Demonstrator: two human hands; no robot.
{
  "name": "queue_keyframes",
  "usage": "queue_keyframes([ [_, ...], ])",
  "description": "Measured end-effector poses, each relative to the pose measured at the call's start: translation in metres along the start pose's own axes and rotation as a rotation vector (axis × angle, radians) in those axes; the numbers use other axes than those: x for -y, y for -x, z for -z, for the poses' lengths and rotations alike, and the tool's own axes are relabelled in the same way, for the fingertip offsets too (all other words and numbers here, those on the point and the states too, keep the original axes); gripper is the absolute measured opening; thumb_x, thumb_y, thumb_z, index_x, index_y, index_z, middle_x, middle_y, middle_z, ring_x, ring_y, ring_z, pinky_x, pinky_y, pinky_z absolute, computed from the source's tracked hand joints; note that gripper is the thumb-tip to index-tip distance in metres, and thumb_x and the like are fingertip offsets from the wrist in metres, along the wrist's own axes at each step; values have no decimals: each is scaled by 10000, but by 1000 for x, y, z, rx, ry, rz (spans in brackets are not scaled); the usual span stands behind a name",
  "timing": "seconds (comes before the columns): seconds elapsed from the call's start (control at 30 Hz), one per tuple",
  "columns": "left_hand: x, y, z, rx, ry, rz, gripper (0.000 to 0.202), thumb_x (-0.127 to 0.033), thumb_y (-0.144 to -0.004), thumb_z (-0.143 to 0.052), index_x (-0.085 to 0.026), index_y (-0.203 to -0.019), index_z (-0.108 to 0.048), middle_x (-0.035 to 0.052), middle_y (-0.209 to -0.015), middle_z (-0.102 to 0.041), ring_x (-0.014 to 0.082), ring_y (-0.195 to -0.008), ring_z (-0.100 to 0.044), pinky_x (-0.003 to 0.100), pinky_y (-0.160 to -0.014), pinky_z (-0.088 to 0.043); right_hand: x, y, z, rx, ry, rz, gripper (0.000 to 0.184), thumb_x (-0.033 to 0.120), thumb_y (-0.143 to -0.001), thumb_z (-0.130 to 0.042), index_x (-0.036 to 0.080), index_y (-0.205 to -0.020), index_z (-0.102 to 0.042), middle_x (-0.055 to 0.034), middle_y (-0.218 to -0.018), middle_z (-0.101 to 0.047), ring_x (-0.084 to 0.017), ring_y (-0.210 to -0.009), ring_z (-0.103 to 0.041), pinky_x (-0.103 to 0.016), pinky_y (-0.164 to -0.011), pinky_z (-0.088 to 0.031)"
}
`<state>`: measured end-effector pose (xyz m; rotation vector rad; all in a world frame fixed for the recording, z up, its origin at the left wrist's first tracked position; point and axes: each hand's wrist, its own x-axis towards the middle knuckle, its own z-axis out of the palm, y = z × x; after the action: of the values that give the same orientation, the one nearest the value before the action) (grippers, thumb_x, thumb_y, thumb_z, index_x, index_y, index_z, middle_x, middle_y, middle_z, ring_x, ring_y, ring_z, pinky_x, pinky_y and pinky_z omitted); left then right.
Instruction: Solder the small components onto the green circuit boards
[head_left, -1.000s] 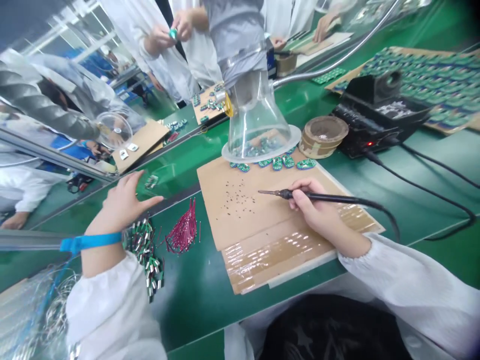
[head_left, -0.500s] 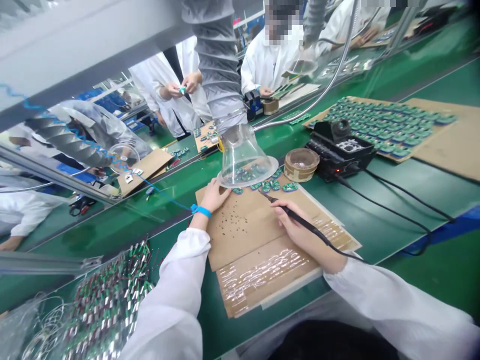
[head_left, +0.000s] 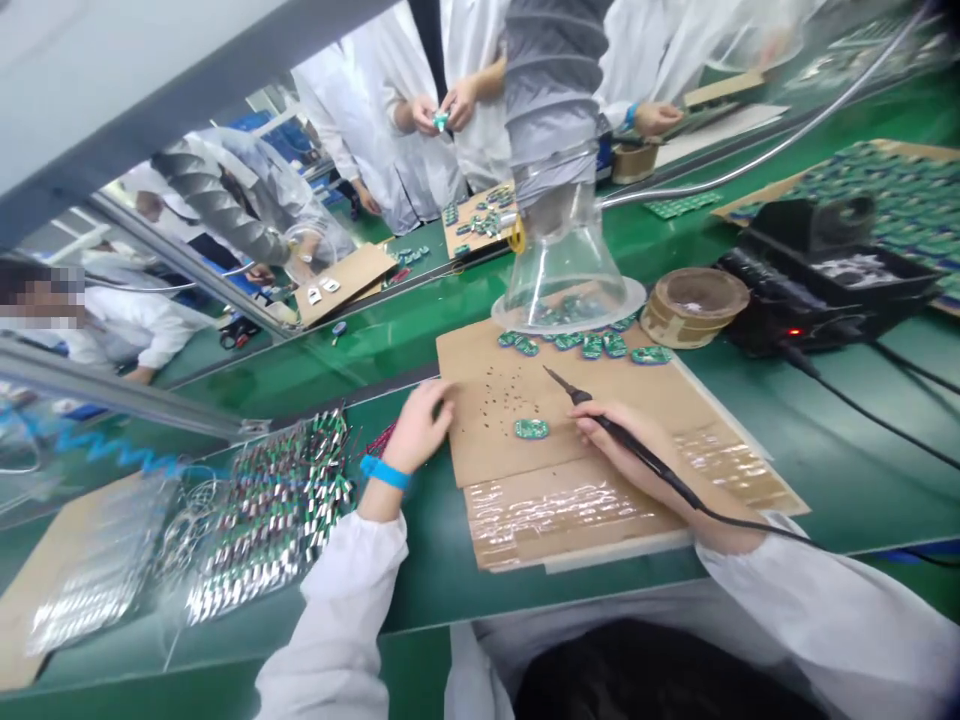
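Note:
My right hand (head_left: 622, 445) grips a black soldering iron (head_left: 600, 415), its tip raised over the cardboard sheet (head_left: 525, 480). A small green circuit board (head_left: 532, 429) lies alone on the cardboard, just left of that hand. My left hand (head_left: 421, 425) rests at the cardboard's left edge with its fingers curled; anything in them is hidden. It wears a blue wrist strap (head_left: 383, 471). Red wires (head_left: 379, 440) lie right beside it.
A clear fume hood (head_left: 566, 260) stands over a row of green boards (head_left: 592, 345). A tape roll (head_left: 694, 305) and a black soldering station (head_left: 817, 275) sit to the right, with cables trailing. Several metal-capped parts (head_left: 277, 510) lie to the left. People in white coats stand behind.
My left hand drew back from under the fume hood to the cardboard's left edge. One green board now lies alone on the cardboard. The iron stays in my right hand.

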<state>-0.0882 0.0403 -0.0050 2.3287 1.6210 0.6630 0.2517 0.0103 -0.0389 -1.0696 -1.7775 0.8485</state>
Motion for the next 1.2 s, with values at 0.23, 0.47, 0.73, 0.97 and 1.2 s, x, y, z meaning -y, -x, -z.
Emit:
queue_keyframes([
  [0.23,65,24,13,-167,-81,297,118,-308,-908,-659,-200,-865,-641,44,-834,-603,216,-811,-600,353,-789,-498,20,-14,-26,272,213,256,395,109,-924,-582,244,-1295,-564,-108,-1160,-637,-281,-1087,-624,-459,-963,-521],
  [0.47,72,27,12,-286,27,369,189,-335,-932,-589,-204,-798,-614,11,-776,-614,182,-735,-577,304,-734,-462,21,-16,-40,220,320,237,242,149,-986,-542,222,-1208,-605,-113,-1087,-637,-296,-1030,-584,-495,-915,-527],
  [0.73,77,39,26,-312,134,373,218,-361,-919,-599,-200,-774,-618,9,-764,-627,184,-750,-593,296,-734,-473,25,-17,-47,236,259,234,251,177,-1002,-529,225,-1236,-607,-117,-1100,-619,-271,-1003,-643,-451,-879,-560],
  [0.97,7,37,19,-221,243,178,195,-359,-993,-552,-203,-890,-607,39,-874,-635,193,-828,-604,316,-780,-496,19,-16,-41,152,159,237,248,282,-981,-612,259,-1229,-613,-91,-1041,-632,-257,-949,-639,-433,-862,-550],
  [1.2,-75,30,-16,86,381,-96,173,-290,-1027,-532,-201,-922,-636,51,-890,-638,189,-844,-599,315,-797,-479,24,-11,-28,48,66,187,195,328,-1014,-577,252,-1186,-629,-58,-994,-653,-194,-892,-662,-345,-846,-542],
])
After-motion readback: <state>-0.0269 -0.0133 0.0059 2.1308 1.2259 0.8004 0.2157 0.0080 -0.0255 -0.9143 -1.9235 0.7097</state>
